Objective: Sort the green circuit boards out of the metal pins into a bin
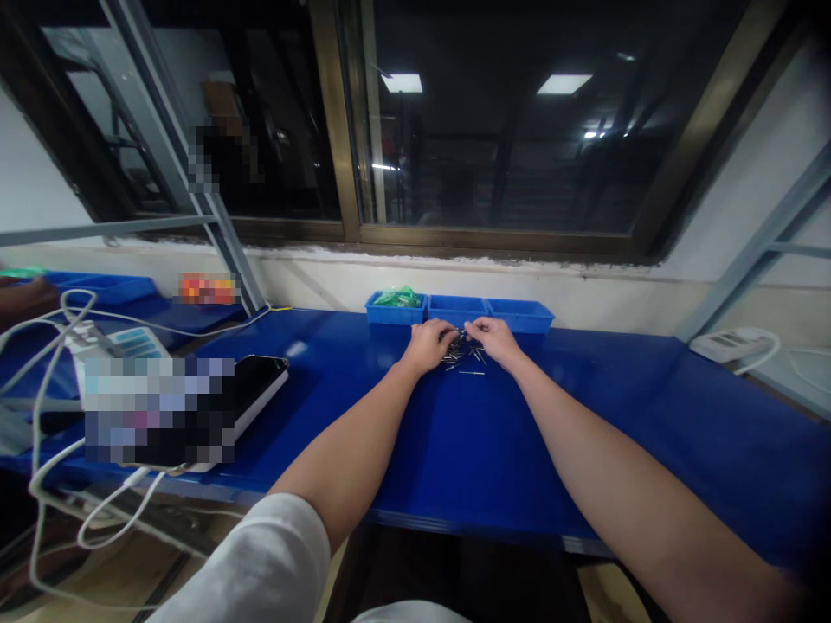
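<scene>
Left hand and right hand: side by side, low over the work surface, backs upward, just apart. Fingers of both hands: curled downward and inward, only slightly spread, tips close together. Hold on any single piece: impossible to confirm, with the fingertips hidden behind the backs of the hands.

Directly beneath and just ahead of the fingertips: loose scatter of slim silver metal pins, lying flat at crossed, random angles, with one stray pin slightly nearer the wrists. Under the pins and both forearms: glossy blue tabletop.

Just beyond the fingertips, along the wall: row of three open rectangular blue plastic bins. In the leftmost bin: crumpled green translucent material.

Well to the left of the fingers: flat black device with a white edge, partly pixelated; tangled white cables nearby; shallow blue tray farther back. Well to the right of the fingers: white power strip, near the table's far corner. Above and beyond the fingers: dark glass window in a brown metal frame.
</scene>
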### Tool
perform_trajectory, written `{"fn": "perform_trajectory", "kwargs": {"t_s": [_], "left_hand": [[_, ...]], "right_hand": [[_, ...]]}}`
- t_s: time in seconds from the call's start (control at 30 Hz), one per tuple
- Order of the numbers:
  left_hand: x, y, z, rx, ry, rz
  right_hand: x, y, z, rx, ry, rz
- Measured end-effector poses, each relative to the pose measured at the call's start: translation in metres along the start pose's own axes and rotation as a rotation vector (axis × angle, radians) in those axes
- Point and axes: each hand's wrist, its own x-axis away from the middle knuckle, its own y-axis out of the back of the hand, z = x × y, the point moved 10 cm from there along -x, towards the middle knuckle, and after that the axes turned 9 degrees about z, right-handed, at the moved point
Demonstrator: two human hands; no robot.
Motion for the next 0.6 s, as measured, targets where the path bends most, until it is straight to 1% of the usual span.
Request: {"fn": "perform_trajectory", "kwargs": {"t_s": [0.17,0.33,0.5,0.6], "left_hand": [[-0.0003,0.0013,0.0007,0.028,0.003,-0.024],[-0.0012,0.0018,-0.0006,0.012,-0.006,-0.022],[-0.0007,0.0024,-0.0007,-0.028,-0.001,-0.02],[-0.001,0.0005,0.002,-0.056,0.027,-0.004]], "right_hand": [[0.0002,-0.0003,0.0025,0.156,0.011,0.017],[-0.0003,-0.0006,-0.0004,0.197,-0.019,0.018],[-0.0001,-0.0052,-0.0013,0.164,-0.027,0.037],[0.0,-0.0048,0.002,0.032,0.019,0.017]]}}
